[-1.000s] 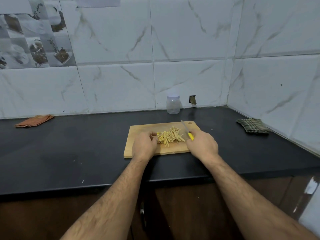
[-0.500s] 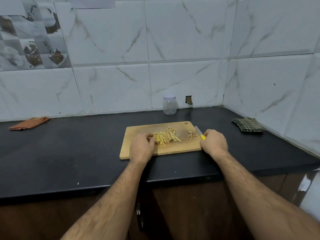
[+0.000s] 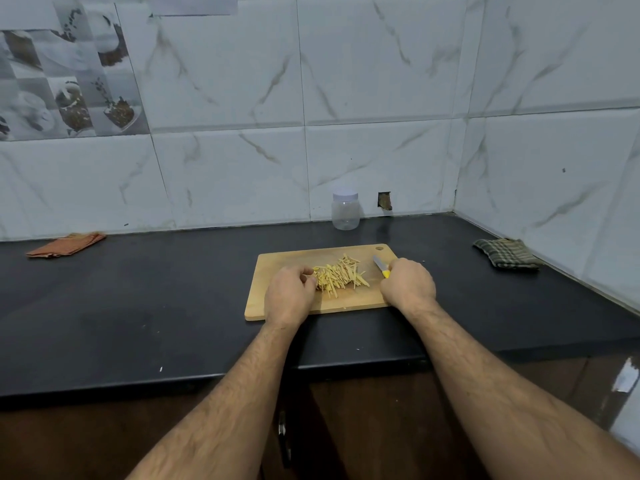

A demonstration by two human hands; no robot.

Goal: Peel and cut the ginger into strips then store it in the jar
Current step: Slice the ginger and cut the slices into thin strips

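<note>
A heap of pale yellow ginger strips (image 3: 341,275) lies in the middle of the wooden cutting board (image 3: 277,263). My left hand (image 3: 289,294) rests on the board with curled fingers against the heap's left edge. My right hand (image 3: 408,284) grips the yellow handle of a small knife (image 3: 380,265); its blade points up and left, just right of the heap. The clear plastic jar (image 3: 345,211) with a white lid stands closed at the back wall, behind the board.
An orange cloth (image 3: 65,244) lies at the far left of the black counter (image 3: 138,299). A green checked cloth (image 3: 506,253) lies at the right by the side wall. Tiled walls close the counter at the back and right.
My right hand has brought the knife back left, close to the heap. The small loose bits seen on the board's right half a second ago now lie with the heap. My left hand stayed put.
</note>
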